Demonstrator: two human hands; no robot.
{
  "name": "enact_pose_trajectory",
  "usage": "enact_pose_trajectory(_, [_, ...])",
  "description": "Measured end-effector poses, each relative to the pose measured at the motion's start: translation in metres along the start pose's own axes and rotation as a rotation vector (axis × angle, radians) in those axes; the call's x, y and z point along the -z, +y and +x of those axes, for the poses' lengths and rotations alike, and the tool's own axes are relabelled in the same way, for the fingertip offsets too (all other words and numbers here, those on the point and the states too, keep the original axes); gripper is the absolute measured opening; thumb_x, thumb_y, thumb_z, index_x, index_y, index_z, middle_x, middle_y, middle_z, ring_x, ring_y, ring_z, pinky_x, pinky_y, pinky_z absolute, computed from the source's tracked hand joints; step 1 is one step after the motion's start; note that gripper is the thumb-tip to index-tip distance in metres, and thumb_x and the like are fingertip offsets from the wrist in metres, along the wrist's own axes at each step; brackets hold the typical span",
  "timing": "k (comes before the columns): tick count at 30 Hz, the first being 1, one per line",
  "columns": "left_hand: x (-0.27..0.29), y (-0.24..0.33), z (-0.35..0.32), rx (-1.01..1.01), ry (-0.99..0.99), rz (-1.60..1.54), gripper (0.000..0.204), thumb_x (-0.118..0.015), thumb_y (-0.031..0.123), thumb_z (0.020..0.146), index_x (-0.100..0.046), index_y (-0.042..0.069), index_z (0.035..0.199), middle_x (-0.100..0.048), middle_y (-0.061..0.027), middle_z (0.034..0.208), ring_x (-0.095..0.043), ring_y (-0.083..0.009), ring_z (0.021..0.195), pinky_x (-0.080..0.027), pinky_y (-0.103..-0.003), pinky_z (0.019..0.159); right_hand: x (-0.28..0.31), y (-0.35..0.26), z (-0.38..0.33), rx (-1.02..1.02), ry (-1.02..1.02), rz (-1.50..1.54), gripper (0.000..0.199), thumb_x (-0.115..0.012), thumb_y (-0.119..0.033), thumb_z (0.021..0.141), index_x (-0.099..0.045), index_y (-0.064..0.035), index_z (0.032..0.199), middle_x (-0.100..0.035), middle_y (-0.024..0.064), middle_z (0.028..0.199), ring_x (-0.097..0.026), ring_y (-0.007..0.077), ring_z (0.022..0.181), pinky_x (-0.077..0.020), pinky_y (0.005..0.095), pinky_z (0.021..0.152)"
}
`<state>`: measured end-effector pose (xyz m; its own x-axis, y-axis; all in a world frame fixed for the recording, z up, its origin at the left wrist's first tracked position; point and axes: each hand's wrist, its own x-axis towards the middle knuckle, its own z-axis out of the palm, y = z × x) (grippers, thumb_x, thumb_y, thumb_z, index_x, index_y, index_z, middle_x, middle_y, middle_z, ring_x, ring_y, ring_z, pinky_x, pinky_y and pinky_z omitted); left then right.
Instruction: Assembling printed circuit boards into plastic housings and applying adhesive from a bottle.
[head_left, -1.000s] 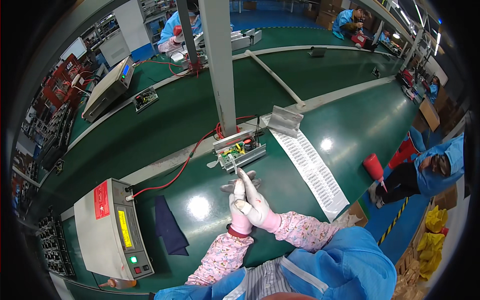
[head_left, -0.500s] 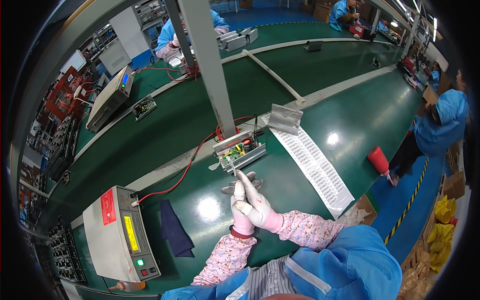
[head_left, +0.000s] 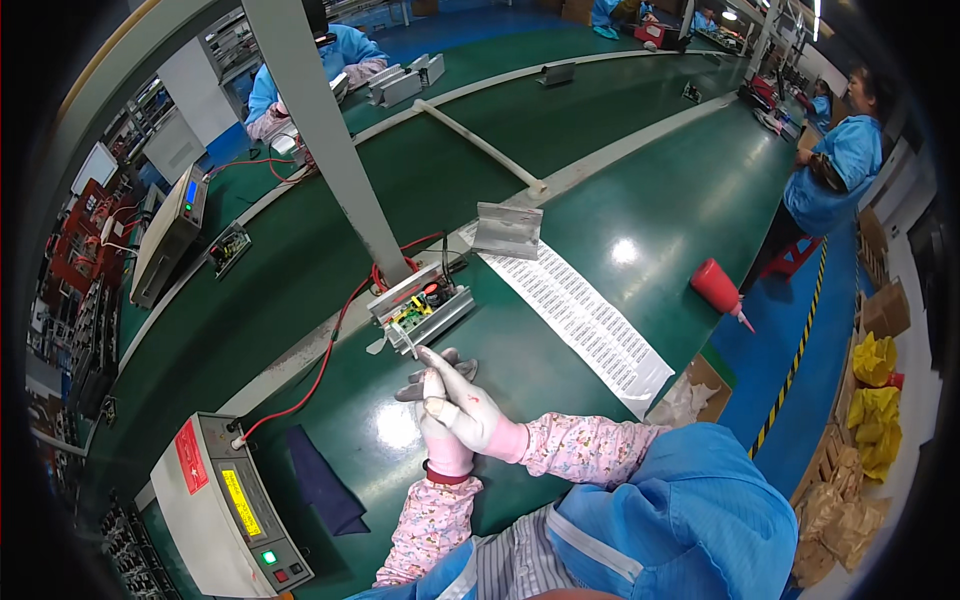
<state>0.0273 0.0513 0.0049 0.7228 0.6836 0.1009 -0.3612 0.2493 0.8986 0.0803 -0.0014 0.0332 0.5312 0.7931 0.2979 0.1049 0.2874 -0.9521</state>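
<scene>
Both hands wear white gloves with grey fingertips and rest together at the near side of the table. My right hand [head_left: 475, 415] lies across the left, fingers stretched out, its forefinger pointing at a circuit board in a metal housing [head_left: 425, 308]. Beneath it, my left hand [head_left: 442, 440] shows outstretched grey fingers; part of it is hidden. I see nothing held in either hand. The housing is open-topped, with green, yellow and red parts inside and pale leads at its near end. Whether the right fingertip touches a lead, I cannot tell.
A bent metal cover [head_left: 507, 232] lies on a white label sheet [head_left: 585, 320]. Left stand a tester with a yellow display [head_left: 215, 510] and a dark blue cloth [head_left: 322, 485]. A red bottle [head_left: 716, 287] lies at the right edge. A metal post [head_left: 330, 150] rises beyond the board.
The view has turned, so the table's things appear shifted left. My hands stay together near the circuit board, in almost the same pose. A person at the right now stands more upright.
</scene>
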Motion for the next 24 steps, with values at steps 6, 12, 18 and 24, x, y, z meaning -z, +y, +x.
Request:
enact_pose_trajectory(6, [-0.01, 0.003, -0.002, -0.072, 0.031, 0.291, 0.046, -0.036, 0.026, 0.11, -0.05, -0.002, 0.143, -0.058, -0.0171, 0.139, -0.06, -0.0249, 0.118, -0.047, -0.035, 0.102, 0.004, -0.009, -0.001, 0.029, 0.077, -0.033, 0.061, -0.052, -0.025, 0.101, -0.036, 0.0043, 0.152, -0.061, 0.0206, 0.136, -0.06, 0.0281, 0.122, -0.0405, 0.0379, 0.107])
enact_pose_trajectory(12, [-0.008, 0.005, -0.007, -0.08, 0.042, 0.137, 0.041, -0.04, 0.022, 0.109, -0.051, -0.001, 0.143, -0.059, -0.013, 0.137, -0.061, -0.02, 0.115, -0.047, -0.033, 0.1, 0.009, -0.008, -0.001, 0.242, 0.15, -0.237, 0.051, -0.051, -0.021, 0.102, -0.046, 0.0011, 0.148, -0.064, 0.0172, 0.132, -0.064, 0.0261, 0.115, -0.0415, 0.0359, 0.105])
enact_pose_trajectory(18, [-0.023, 0.013, -0.023, -0.046, 0.109, -0.109, 0.041, -0.038, 0.022, 0.111, -0.05, -0.001, 0.142, -0.059, -0.0126, 0.137, -0.06, -0.019, 0.114, -0.047, -0.032, 0.099, 0.012, -0.005, 0.004, 0.368, 0.171, -0.359, 0.045, -0.05, -0.021, 0.103, -0.053, -0.0033, 0.145, -0.066, 0.0131, 0.129, -0.068, 0.0243, 0.1, -0.0449, 0.0335, 0.099])
enact_pose_trajectory(24, [-0.044, 0.029, -0.056, 0.077, 0.111, -0.135, 0.04, -0.041, 0.019, 0.11, -0.048, -0.002, 0.143, -0.058, -0.0155, 0.138, -0.06, -0.0205, 0.116, -0.048, -0.031, 0.1, 0.017, -0.015, 0.009, 0.081, 0.235, 0.102, 0.044, -0.048, -0.021, 0.104, -0.053, -0.0004, 0.143, -0.074, 0.0094, 0.102, -0.065, 0.0178, 0.096, -0.0473, 0.0293, 0.09])
